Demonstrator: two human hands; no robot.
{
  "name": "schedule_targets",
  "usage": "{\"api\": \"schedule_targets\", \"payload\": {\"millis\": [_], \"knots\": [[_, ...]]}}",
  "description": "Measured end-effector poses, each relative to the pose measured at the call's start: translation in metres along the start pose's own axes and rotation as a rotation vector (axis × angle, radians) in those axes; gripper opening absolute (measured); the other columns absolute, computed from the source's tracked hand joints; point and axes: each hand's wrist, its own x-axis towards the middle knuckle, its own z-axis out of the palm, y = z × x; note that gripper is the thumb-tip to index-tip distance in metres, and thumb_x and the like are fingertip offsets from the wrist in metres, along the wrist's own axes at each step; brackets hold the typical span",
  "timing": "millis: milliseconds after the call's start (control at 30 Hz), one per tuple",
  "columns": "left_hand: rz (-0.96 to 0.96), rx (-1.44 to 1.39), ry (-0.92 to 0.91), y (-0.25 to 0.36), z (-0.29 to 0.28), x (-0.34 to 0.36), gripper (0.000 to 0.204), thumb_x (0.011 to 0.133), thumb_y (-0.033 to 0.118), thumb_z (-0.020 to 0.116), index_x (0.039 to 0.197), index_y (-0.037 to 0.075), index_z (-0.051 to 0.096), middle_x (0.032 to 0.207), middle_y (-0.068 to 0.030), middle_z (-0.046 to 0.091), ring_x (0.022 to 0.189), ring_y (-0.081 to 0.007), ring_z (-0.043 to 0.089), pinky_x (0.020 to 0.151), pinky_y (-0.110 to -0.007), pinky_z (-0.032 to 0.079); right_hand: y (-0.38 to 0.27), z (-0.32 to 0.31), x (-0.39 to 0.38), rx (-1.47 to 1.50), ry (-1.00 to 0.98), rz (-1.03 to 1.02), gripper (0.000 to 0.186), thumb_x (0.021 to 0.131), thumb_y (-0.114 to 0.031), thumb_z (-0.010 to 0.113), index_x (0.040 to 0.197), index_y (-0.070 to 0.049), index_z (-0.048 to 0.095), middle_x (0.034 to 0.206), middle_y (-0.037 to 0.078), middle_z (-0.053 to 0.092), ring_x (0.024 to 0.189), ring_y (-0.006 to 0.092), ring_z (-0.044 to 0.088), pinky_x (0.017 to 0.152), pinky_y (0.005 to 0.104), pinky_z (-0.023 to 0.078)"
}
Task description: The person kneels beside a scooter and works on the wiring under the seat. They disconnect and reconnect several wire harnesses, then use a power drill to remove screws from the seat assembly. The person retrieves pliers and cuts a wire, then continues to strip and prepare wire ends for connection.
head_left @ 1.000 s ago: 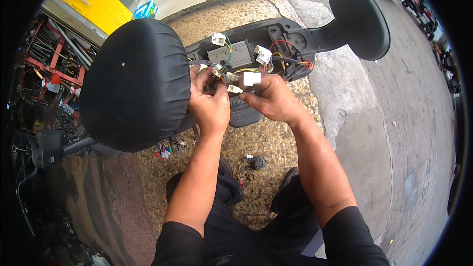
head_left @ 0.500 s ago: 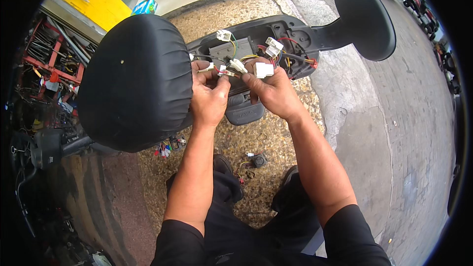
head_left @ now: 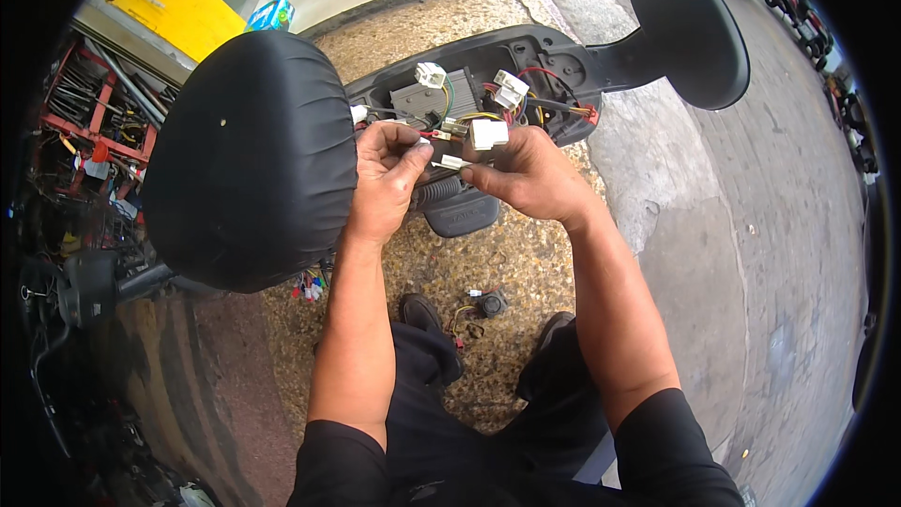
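My left hand [head_left: 383,174] pinches a small white wire connector [head_left: 424,140], beside a red wire. My right hand [head_left: 535,180] is closed, thumb against fingers, on a slim white plug [head_left: 451,162]; its wires are hidden. A bigger white connector block [head_left: 489,134] sits against the right fingers; whether they grip it too, I cannot make out. Both hands are over the open body of a scooter [head_left: 383,86]. Inside it lie a grey finned box [head_left: 436,94], a white connector [head_left: 431,75] on green and yellow wires, and another white connector [head_left: 511,89].
A black cushioned seat [head_left: 246,160] rises just left of my left hand. At the far right a black padded backrest [head_left: 690,33] sticks out. On the speckled ground by my shoes lies a round black part [head_left: 490,304] with wires. A red rack [head_left: 103,113] stands left.
My hands have moved apart, the right one slightly right and down. The slim white plug now shows separately between them, lower than the other connectors. The view has shifted slightly.
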Motion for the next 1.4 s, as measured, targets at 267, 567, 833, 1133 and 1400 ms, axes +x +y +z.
{"api": "schedule_targets", "payload": {"millis": [267,567,833,1133,1400], "knots": [[0.085,0.114,-0.115,0.0,0.0,-0.003,0.016,0.088,-0.007,0.061,0.102,-0.001,0.067,0.088,-0.0032,0.066,0.073,-0.0072,0.062,0.061,-0.022,0.052,0.002,0.002,0.0,-0.282,0.025,0.008,0.016,0.087,-0.004,0.069,0.102,0.0,0.069,0.084,0.004,0.07,0.078,0.007,0.057,0.072,0.0296,0.051],[0.076,0.22,-0.102,0.007,0.006,-0.009,0.017,0.088,-0.009,0.057,0.1,-0.004,0.068,0.088,-0.0051,0.066,0.077,-0.0098,0.063,0.067,-0.025,0.054,-0.002,0.003,0.0,-0.412,0.104,-0.149,0.015,0.079,-0.011,0.069,0.092,-0.004,0.07,0.081,0.02,0.067,0.08,0.0397,0.065,0.069,0.0443,0.052],[0.05,0.205,-0.038,0.005,0.009,-0.009,0.015,0.087,-0.01,0.057,0.097,-0.005,0.068,0.082,-0.0038,0.067,0.071,-0.0071,0.061,0.062,-0.022,0.05,-0.005,0.004,0.0,-0.497,0.107,-0.165,0.014,0.078,-0.01,0.069,0.09,-0.004,0.072,0.081,0.02,0.067,0.079,0.04,0.065,0.07,0.0456,0.052],[0.105,0.227,-0.007,-0.002,0.012,-0.009,0.016,0.085,-0.009,0.06,0.099,-0.007,0.068,0.08,-0.0053,0.068,0.07,-0.0068,0.061,0.06,-0.022,0.048,-0.007,0.006,-0.001,-0.536,0.076,-0.167,0.019,0.079,-0.006,0.069,0.097,-0.005,0.071,0.084,0.021,0.066,0.081,0.0403,0.064,0.071,0.0449,0.052],[0.087,0.028,0.085,-0.003,0.023,-0.011,0.014,0.085,-0.01,0.06,0.097,-0.005,0.066,0.085,-0.0071,0.069,0.074,-0.0096,0.066,0.067,-0.024,0.056,-0.006,0.016,0.002,-0.518,0.188,-0.163,0.013,0.078,-0.011,0.068,0.089,-0.004,0.07,0.086,0.02,0.067,0.083,0.0405,0.064,0.073,0.0475,0.052]]}}
